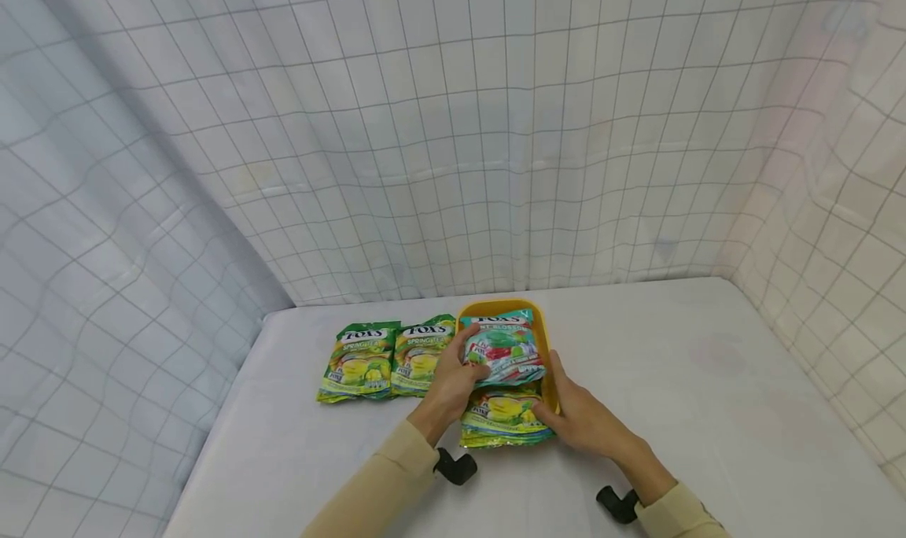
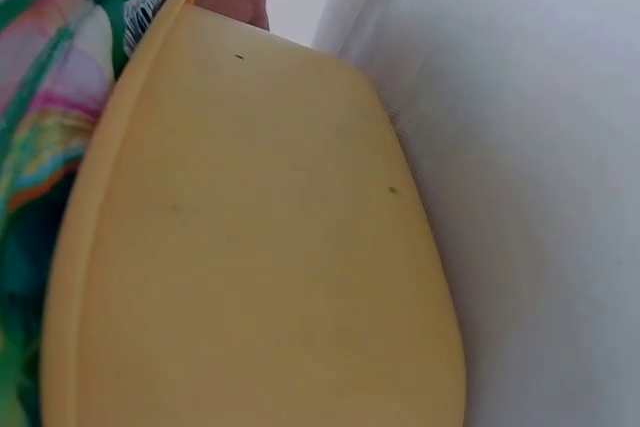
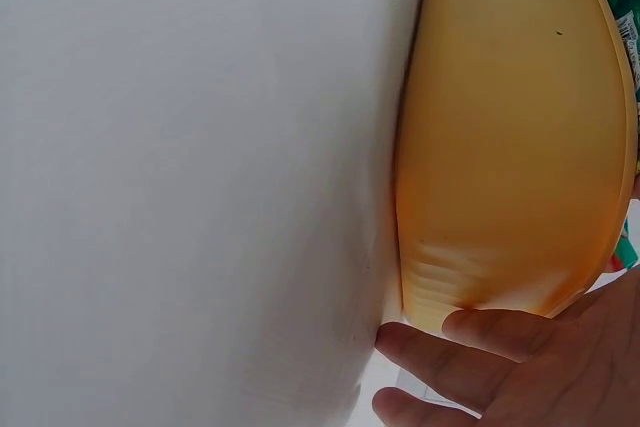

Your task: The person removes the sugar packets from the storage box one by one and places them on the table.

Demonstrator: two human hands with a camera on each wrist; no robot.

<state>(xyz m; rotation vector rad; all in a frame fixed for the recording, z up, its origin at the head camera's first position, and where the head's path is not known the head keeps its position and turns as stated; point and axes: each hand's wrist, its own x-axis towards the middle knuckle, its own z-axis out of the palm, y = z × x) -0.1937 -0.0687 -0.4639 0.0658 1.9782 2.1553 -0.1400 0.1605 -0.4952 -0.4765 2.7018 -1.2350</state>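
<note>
A yellow plastic tub (image 1: 542, 329) holds bags of candy. On top lies a teal and red candy bag (image 1: 504, 348), its print reading FOX'S and "...NT BLOSSOM". My left hand (image 1: 453, 377) grips that bag at its left edge, thumb and forefinger over its front. Below it, a green and yellow candy bag (image 1: 506, 420) overlaps the tub's near end. My right hand (image 1: 591, 420) holds the tub's near right side, thumb over the rim by the green bag. In the right wrist view its fingers (image 3: 455, 362) lie along the outer wall (image 3: 510, 137).
Two green FOX'S Spring Tea bags, one at far left (image 1: 361, 361) and one beside the tub (image 1: 422, 353), lie on the white-covered table (image 1: 679, 365). A white sheet with a dark grid (image 1: 495, 145) hangs behind and along both sides.
</note>
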